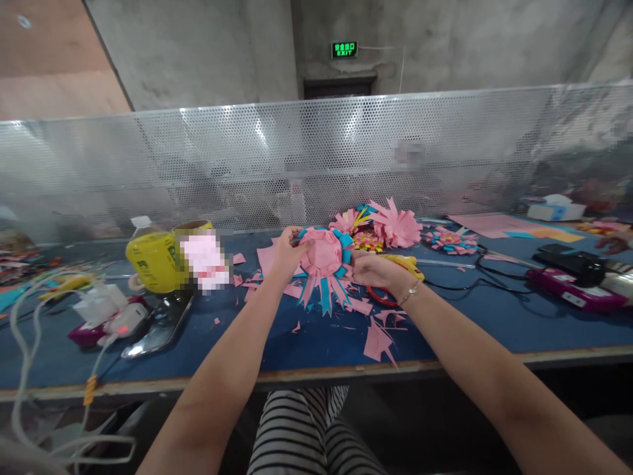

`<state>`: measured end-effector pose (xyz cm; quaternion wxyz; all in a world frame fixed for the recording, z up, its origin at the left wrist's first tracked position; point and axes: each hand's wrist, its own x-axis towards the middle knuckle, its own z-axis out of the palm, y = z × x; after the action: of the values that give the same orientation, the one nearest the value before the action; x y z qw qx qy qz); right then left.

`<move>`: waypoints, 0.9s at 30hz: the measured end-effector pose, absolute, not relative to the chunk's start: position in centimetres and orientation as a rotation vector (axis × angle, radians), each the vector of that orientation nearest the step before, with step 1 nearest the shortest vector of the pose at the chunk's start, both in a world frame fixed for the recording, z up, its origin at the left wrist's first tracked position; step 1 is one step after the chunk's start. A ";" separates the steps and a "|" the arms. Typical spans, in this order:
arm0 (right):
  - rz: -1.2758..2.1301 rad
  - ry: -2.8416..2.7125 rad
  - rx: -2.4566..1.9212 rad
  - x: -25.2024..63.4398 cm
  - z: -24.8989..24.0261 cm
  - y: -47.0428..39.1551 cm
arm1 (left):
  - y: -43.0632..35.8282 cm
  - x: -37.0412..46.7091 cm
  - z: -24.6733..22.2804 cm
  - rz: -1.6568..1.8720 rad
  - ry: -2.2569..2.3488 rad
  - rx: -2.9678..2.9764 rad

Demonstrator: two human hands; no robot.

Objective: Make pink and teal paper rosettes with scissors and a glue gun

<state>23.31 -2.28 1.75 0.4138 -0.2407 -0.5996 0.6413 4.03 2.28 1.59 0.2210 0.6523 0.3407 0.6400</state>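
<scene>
Between my two hands is a pink and blue paper rosette (pixel 320 254), with a round pink centre, folded loops around it and strips hanging from its lower edge. My left hand (pixel 291 249) grips its left side, thumb on the front. At the right rim, the fingers of my right hand (pixel 370 269) are curled against the loops; their tips are partly hidden. Pink paper scraps (pixel 378 340) lie below and around the rosette. Beside my right hand rests a yellow tool (pixel 406 265), partly covered, with a red loop under the wrist.
More paper rosettes (pixel 395 227) lie behind my right hand. At left stand a yellow-labelled bottle (pixel 153 260), a phone (pixel 161 323) and a power strip with chargers (pixel 106 316). A purple power strip (pixel 576 289) and another person's hand (pixel 613 243) are at right. A perforated metal screen (pixel 222 165) backs the table.
</scene>
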 end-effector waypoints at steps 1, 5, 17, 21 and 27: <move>1.676 -1.462 -0.573 23.4 1.7 -2.2 | 2.2 4.1 1.6 1.771 0.935 1.819; 1.846 -1.290 -0.519 23.7 1.6 -1.7 | 1.8 4.2 2.0 1.748 0.933 1.854; 1.807 -1.276 -0.581 24.4 1.5 -1.3 | 1.9 4.3 1.8 1.768 0.790 1.801; 1.780 -1.301 -0.557 24.5 1.7 -1.2 | 1.7 4.3 2.0 1.760 0.772 1.795; 1.792 -1.378 -0.542 24.8 2.1 -1.6 | 1.8 4.4 2.1 1.735 0.798 1.811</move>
<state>24.75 -1.60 2.05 0.3972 -0.2138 -0.5439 0.7076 4.36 1.77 2.08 0.2519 0.6659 0.2933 0.6380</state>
